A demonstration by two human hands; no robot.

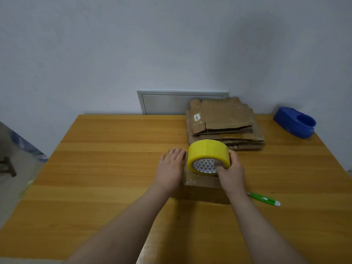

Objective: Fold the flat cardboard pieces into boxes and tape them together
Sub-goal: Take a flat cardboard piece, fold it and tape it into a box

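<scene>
While my left hand (171, 166) lies flat, fingers together, on the one brown cardboard box (202, 190), I see my right hand (232, 169) gripping the one round yellow tape roll (207, 152) atop it, one stack of flat brown cardboard pieces (224, 122) just behind

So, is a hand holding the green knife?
No, the green utility knife lies on the table; the right hand grips the yellow tape roll.

One worktop (104, 168) carries one roll of yellow tape (207, 153), one folded box (202, 191) and one stack of flat cardboard pieces (224, 121) at the back edge, several pieces, the exact number unclear. There is one blue tape dispenser (294, 125) at the back right corner and one green knife (264, 199) toward the right edge. Two hands show: the left hand (171, 168) and the right hand (231, 169).
</scene>
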